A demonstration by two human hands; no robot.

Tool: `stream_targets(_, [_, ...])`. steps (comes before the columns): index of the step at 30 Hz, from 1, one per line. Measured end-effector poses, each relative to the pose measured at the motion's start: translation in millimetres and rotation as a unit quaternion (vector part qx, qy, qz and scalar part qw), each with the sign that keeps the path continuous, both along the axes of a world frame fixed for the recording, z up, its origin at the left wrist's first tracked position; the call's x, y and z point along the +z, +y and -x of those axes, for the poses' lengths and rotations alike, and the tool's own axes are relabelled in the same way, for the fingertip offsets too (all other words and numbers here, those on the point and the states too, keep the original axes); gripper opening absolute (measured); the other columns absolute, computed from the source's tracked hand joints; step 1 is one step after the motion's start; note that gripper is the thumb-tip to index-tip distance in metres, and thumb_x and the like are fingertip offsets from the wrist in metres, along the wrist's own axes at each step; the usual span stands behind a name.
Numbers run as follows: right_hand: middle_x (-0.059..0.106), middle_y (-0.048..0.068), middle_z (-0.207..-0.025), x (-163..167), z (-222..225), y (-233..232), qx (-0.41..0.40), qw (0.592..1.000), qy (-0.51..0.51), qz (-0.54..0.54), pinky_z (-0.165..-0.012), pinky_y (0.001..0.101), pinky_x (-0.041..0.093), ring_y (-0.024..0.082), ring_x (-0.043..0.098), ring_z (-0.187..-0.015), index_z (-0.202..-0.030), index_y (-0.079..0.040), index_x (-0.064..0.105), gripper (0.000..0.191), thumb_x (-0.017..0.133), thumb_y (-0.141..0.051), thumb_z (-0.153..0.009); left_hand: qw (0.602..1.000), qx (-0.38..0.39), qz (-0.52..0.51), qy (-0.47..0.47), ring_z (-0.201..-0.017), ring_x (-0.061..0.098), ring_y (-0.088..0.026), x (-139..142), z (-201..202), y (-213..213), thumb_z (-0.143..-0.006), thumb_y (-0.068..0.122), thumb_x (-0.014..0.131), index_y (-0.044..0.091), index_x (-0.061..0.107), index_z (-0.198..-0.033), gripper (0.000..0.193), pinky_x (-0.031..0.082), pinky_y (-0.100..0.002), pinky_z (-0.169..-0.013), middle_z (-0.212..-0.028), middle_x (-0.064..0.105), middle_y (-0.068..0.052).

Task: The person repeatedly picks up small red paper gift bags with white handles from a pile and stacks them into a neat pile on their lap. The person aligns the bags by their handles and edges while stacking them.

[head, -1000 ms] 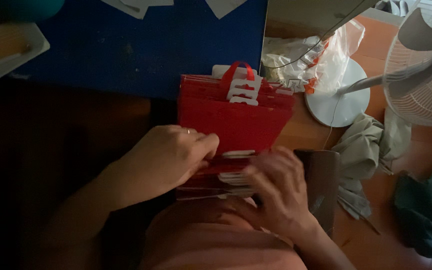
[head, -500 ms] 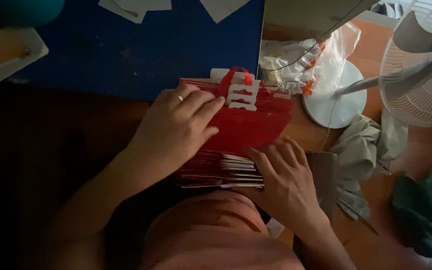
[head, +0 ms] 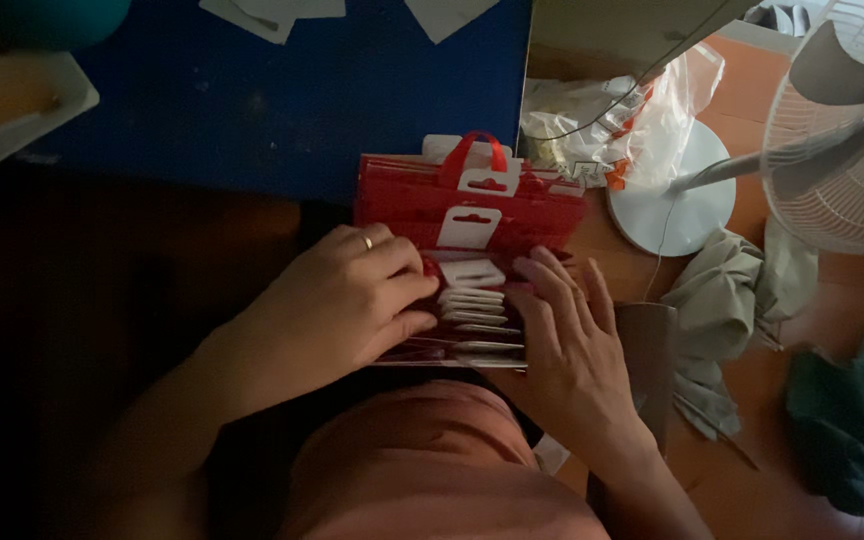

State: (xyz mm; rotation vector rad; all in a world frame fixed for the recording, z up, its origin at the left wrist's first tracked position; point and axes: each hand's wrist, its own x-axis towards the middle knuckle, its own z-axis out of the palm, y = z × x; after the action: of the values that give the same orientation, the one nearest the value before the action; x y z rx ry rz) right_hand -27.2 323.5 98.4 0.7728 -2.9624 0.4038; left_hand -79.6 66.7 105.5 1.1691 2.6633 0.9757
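- Two hands are on the job: my left hand [head: 347,300], ring on one finger, lies curled over the left side of a stack of red packets [head: 472,250], fingers pressing down on it; my right hand [head: 572,345] lies flat and spread along the stack's right edge, fingertips resting on the top packets. Neither hand pinches or lifts anything, as far as I can see.
- The stack stands on edge in a fanned row in front of my lap, partly against the blue mat [head: 282,100]. Each packet ends in a white hang tab [head: 470,228], and the rearmost has a red loop handle [head: 474,150].
- I judge the packets light, thin and glossy, so likely slippery against each other and ready to slump if one side is let go. They look bendable rather than fragile. The best hold, I think, is a squeeze across both ends of the row, or a pinch on a single tab.
- The surface beneath is too dark to read; I cannot tell whether it is a desk or the floor.
- To the right: a crumpled clear plastic bag [head: 632,110], a white pedestal fan [head: 842,150] on its round base [head: 677,200], a grey-green cloth [head: 727,300] and a dark green cloth [head: 857,420] on an orange tiled floor [head: 752,480].
- A white tray [head: 12,125] sits at far left, paper scraps [head: 272,12] along the mat's top edge.
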Motion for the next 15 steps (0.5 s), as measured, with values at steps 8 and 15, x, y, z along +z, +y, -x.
stream_targets(8, [0.059,0.019,-0.133,8.5,-3.5,-2.2,0.008,0.999,0.01,0.033,-0.116,0.0557,0.032,0.036,0.054,-0.129,-0.133,0.003,0.054,0.075,0.08,-0.044,-0.081,0.997,-0.034,-0.023,-0.071,-0.092,0.067,-0.023,9.3,-2.3,-4.8,-0.09,0.028,0.072,0.005,0.077,-0.102,0.027,0.051,-0.041,-0.086,-0.097,0.072,-0.008])
stream_targets(15, [0.062,0.01,-0.12,12.6,-4.2,-4.9,0.017,1.0,-0.017,0.007,-0.118,0.055,0.033,0.03,0.059,-0.117,-0.131,-0.008,0.061,0.067,0.082,-0.042,-0.078,0.99,-0.022,-0.064,-0.123,-0.079,0.07,-0.02,12.9,14.5,-4.5,-0.094,0.028,0.07,0.011,0.079,-0.097,0.02,0.055,-0.037,-0.074,-0.084,0.077,-0.004])
